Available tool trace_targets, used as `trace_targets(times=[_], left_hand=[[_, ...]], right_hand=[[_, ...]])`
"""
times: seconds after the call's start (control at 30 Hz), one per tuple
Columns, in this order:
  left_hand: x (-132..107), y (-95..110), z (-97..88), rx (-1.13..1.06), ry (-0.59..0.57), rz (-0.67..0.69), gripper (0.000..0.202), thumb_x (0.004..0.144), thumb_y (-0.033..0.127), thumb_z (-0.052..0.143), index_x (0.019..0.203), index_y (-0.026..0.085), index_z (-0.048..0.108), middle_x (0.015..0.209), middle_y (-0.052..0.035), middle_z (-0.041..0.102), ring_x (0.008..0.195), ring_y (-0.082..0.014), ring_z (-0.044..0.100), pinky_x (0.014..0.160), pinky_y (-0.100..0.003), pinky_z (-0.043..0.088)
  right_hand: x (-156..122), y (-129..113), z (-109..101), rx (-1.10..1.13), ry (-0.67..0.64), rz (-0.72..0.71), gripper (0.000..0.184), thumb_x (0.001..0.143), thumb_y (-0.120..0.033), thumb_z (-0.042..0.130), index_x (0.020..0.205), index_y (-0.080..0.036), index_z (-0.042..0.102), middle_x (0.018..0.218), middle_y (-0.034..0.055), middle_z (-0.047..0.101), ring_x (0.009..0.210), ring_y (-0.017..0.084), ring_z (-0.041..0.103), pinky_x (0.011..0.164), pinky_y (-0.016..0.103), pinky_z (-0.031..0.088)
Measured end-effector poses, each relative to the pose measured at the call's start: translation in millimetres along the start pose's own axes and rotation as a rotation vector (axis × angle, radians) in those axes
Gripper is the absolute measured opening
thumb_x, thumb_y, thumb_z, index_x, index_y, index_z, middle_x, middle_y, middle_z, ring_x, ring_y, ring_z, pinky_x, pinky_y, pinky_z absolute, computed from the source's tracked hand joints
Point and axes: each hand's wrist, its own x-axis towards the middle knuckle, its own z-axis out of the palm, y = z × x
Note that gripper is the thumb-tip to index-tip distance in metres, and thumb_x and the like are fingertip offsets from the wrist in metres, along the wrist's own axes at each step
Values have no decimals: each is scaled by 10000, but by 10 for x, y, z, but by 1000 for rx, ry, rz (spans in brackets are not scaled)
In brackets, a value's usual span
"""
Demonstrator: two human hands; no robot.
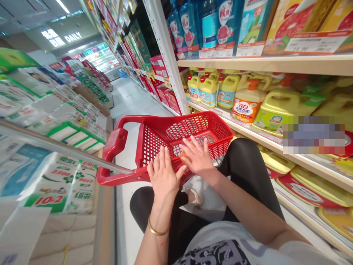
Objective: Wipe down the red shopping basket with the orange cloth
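Note:
A red plastic shopping basket cart (187,127) with perforated walls stands in front of my knees, its handle to the left. My left hand (164,173) is stretched out flat over the near rim, palm down, fingers extended and holding nothing. Just right of it, my right hand (197,156) spreads its fingers over the basket's near side, also holding nothing. Whether either palm touches the rim, I cannot tell. Through the mesh the basket's floor shows in part; my hands hide some of it.
Shelves on the right hold yellow detergent jugs (208,90), an orange-labelled pump bottle (245,101) and blue bottles (224,24). Packs of tissue paper (55,180) are stacked on the left, behind a metal rail (68,147). The aisle floor (132,95) runs ahead between shelves.

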Motion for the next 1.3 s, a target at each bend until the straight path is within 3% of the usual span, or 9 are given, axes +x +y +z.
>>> trace_targets(times=[0.17, 0.27, 0.4, 0.57, 0.7, 0.93, 1.03, 1.2, 1.3], left_hand=[[-19, 17, 24, -17, -1, -17, 929, 1042, 746, 341, 1724, 118, 271, 1744, -158, 372, 1457, -402, 504, 1243, -579, 272], [-10, 26, 31, -50, 1, -36, 922, 1038, 742, 369, 1725, 135, 276, 1743, -154, 374, 1454, -402, 510, 1243, -578, 273], [-1, 23, 41, -59, 3, -42, 930, 1031, 752, 380, 1729, 147, 272, 1732, -158, 397, 1434, -405, 526, 1245, -585, 269], [5, 8, 30, -19, 8, -34, 933, 1026, 772, 344, 1725, 157, 293, 1727, -161, 408, 1415, -401, 543, 1239, -577, 281], [1, 8, 0, -7, -10, -12, 935, 1030, 765, 348, 1731, 152, 268, 1733, -163, 396, 1413, -400, 543, 1239, -577, 281], [-17, 25, 33, -32, -8, -31, 928, 1034, 749, 379, 1728, 141, 274, 1740, -148, 383, 1450, -392, 512, 1255, -569, 258], [-10, 33, 46, -45, -3, -46, 910, 1033, 740, 401, 1723, 156, 300, 1736, -147, 390, 1458, -390, 513, 1263, -567, 254], [-3, 17, 30, -46, 5, -43, 895, 1031, 735, 415, 1704, 148, 351, 1736, -157, 387, 1474, -390, 516, 1292, -569, 231], [-1, -3, 21, -40, 15, -9, 891, 1038, 731, 401, 1700, 137, 353, 1726, -165, 406, 1504, -386, 495, 1326, -584, 163]], right_hand=[[-121, 942, -359, -92, 150, 387, 473, 1136, -430, 359, 1504, -273, 610, 1729, 64, 436, 1674, 362, 202, 1286, 796, -50], [-126, 1201, -435, -94, 247, 563, 520, 1136, -417, 284, 1482, -225, 621, 1742, 101, 408, 1677, 396, 166, 1269, 828, 17], [-77, 682, -231, -44, 192, 398, 501, 1133, -366, 310, 1507, -228, 614, 1749, 67, 401, 1696, 358, 66, 1322, 750, 72], [30, -214, 55, 28, 24, 26, 482, 1133, -350, 413, 1593, -286, 539, 1718, 0, 455, 1678, 278, 213, 1379, 618, 26], [43, -20, -74, 18, -22, -11, 469, 1132, -409, 445, 1567, -287, 568, 1713, 15, 459, 1651, 287, 294, 1369, 642, -20], [-96, 1045, -467, -108, 170, 472, 510, 1134, -415, 322, 1487, -232, 641, 1734, 81, 423, 1675, 387, 182, 1293, 799, 55], [-73, 822, -386, -68, 152, 424, 521, 1128, -401, 329, 1521, -216, 618, 1738, 80, 416, 1686, 372, 140, 1324, 737, 117], [17, -111, -81, 22, -24, 40, 530, 1128, -365, 413, 1647, -273, 476, 1736, 14, 420, 1670, 266, 245, 1386, 557, 103], [84, -254, -66, 57, -66, -54, 526, 1136, -391, 426, 1649, -282, 469, 1741, 11, 408, 1659, 253, 276, 1387, 557, 82]])
